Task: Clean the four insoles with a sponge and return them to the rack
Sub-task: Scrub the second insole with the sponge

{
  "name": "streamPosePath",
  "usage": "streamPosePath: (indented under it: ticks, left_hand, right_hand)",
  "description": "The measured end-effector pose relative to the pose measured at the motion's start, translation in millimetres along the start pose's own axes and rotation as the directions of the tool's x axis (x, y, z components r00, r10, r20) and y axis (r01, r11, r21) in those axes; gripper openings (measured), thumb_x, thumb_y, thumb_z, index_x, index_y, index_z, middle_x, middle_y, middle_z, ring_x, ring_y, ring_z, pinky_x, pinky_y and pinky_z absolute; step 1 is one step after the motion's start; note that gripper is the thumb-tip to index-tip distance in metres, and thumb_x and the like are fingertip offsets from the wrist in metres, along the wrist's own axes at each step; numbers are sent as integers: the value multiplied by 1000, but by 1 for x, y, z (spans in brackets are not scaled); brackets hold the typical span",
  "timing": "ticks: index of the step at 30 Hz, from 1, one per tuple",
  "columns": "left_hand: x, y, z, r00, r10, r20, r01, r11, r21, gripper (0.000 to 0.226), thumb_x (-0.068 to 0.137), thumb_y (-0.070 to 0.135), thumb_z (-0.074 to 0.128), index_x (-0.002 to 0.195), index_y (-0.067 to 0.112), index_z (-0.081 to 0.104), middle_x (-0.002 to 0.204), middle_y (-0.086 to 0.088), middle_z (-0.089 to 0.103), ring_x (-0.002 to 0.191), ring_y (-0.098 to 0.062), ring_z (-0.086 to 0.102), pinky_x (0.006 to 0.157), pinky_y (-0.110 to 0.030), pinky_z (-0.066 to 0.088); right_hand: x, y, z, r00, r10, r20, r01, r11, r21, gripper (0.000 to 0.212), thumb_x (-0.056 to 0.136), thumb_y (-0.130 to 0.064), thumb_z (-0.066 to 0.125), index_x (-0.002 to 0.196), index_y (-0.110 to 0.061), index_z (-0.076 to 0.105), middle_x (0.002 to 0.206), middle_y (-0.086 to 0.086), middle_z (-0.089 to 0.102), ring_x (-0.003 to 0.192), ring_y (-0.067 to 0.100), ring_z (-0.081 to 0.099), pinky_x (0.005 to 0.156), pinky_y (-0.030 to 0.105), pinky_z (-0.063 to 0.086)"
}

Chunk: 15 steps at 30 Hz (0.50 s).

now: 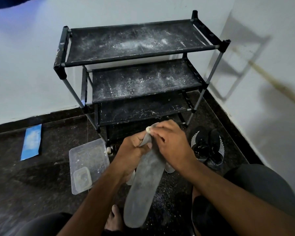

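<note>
- Between the two hands, over the dark floor (41, 181): one grey insole (143, 189), long axis running from the hands down toward the person's bare foot (115, 217).
- Left hand (134, 149): fingers and thumb curled round the insole's upper end, gripping it.
- Right hand (170, 142): fingers bent, pinching a small pale sponge (148, 129) against the insole's top edge, just beyond the left hand's knuckles.
- Left of the left hand, on the floor: one clear plastic tray (85, 154); inside its near corner sits one smaller clear tub (82, 178). White specks on the tray floor; whether there is liquid in either, cannot tell.
- Under the hands and wrists: pale edges of more insoles (169, 168) on the floor, partly hidden; count not clear.
- Right of the right hand: one pair of black shoes (208, 145) with white stripes, side by side.
- Beyond both hands: one black rack (140, 43) against the wall, three dusty shelves plainly seen, white powder on each; a lower tier is dark and unclear.
- Far left of the hands: one blue flat packet (31, 142) on the floor near the wall.
</note>
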State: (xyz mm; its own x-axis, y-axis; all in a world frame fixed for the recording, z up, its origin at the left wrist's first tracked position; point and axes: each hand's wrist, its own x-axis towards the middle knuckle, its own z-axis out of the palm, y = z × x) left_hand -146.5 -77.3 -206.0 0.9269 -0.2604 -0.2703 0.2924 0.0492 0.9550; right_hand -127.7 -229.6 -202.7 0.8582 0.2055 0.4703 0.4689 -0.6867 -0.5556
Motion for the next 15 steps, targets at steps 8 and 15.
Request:
streamPosePath:
  ticks: [8, 15]
  left_hand:
    - [2, -4, -2, 1000, -6, -23, 7, 999, 31, 31, 101, -6, 51, 115, 9, 74, 113, -15, 76, 114, -34, 70, 99, -49, 56]
    - [4, -4, 0, 1000, -11, 11, 11, 1000, 9, 31, 100, -6, 53, 118, 8, 73, 116, -20, 74, 115, -38, 69, 98, -47, 55]
  right_hand:
    - [-2, -4, 2, 1000, 20, 18, -20, 1000, 4, 10, 89, -8, 68, 96, -7, 75, 91, 3, 67, 89, 13, 58, 81, 20, 47]
    - [5, 1, 1, 991, 132, -13, -132, 991, 25, 10, 89, -10, 68, 95, -10, 76, 90, 1, 67, 88, 11, 58, 82, 14, 45]
